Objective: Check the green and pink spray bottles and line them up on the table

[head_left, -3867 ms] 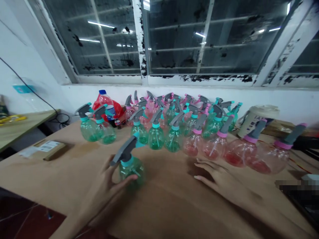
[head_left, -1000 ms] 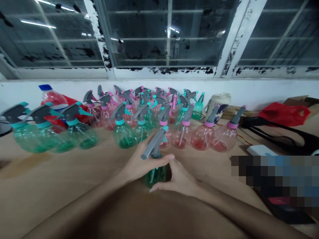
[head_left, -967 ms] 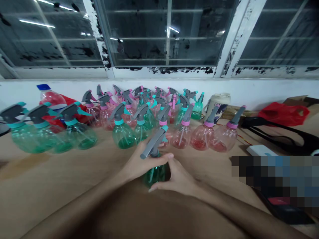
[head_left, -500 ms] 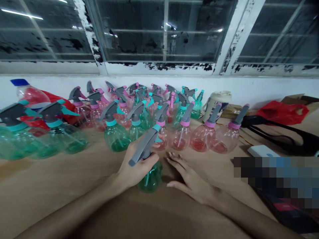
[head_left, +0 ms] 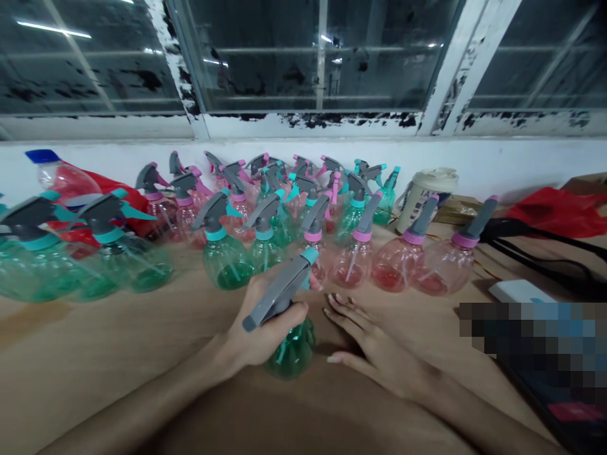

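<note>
My left hand (head_left: 258, 328) is wrapped round the neck of a green spray bottle (head_left: 290, 344) with a grey trigger head (head_left: 277, 294), standing on the brown table (head_left: 118, 341). My right hand (head_left: 374, 344) lies flat on the table just right of that bottle, fingers stretched out, holding nothing. Behind them stand several green spray bottles (head_left: 222, 253) and pink spray bottles (head_left: 393, 265) in rows reaching back to the wall.
A red plastic bag with a clear blue-capped bottle (head_left: 57, 180) sits at the back left. A beige lidded jug (head_left: 422, 193) stands at the back right, with another red bag (head_left: 559, 212), black straps (head_left: 545, 246) and a white box (head_left: 519, 291).
My right hand has come off the green bottle and now lies flat beside it. My left hand keeps its grip on the neck, and the bottle has tilted slightly towards me.
</note>
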Available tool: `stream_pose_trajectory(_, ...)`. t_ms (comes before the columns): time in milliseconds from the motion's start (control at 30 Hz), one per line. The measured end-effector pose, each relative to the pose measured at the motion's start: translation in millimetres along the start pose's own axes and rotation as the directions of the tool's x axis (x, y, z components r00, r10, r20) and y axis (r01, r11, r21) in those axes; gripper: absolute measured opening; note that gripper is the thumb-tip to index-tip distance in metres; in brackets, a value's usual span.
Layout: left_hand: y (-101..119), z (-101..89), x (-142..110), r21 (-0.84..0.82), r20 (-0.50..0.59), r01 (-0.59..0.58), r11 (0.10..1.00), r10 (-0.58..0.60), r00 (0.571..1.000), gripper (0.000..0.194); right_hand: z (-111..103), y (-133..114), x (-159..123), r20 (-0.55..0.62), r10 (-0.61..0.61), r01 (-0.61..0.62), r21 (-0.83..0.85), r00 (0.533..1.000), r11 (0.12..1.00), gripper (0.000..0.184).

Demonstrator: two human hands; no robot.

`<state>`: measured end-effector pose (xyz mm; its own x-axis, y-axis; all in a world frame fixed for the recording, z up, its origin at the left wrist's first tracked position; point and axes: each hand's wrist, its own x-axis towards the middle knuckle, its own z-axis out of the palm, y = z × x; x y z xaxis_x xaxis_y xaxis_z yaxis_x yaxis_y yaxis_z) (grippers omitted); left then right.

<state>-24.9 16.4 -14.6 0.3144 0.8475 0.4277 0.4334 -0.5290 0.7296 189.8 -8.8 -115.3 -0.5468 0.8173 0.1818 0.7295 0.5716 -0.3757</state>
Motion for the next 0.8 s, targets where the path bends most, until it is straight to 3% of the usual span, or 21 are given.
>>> stream_pose_trajectory(167,-2.5,4.4,-0.4,-0.041,-0.015,0.012,0.999,-0.013,1.0,0.021,4.4,1.6,0.2,-0.005,0.019,-0.019,-0.004,1.0,1.0,0.064)
stream_pose_trajectory(367,-4.5,9.3,-4.7,-0.008,-0.057,-0.016,1.0,0.015,0.998,0.013,7.4,3.5,-0.5,-0.002,0.025,-0.025,-0.003,1.0,1.0,0.063)
stream_pose_trajectory(800,-0.3,8.5,-1.2,-0.054,-0.032,0.008,0.998,-0.01,0.999,0.005,3.0,-2.5,0.5,0.009,0.052,-0.052,-0.002,0.999,0.999,0.062)
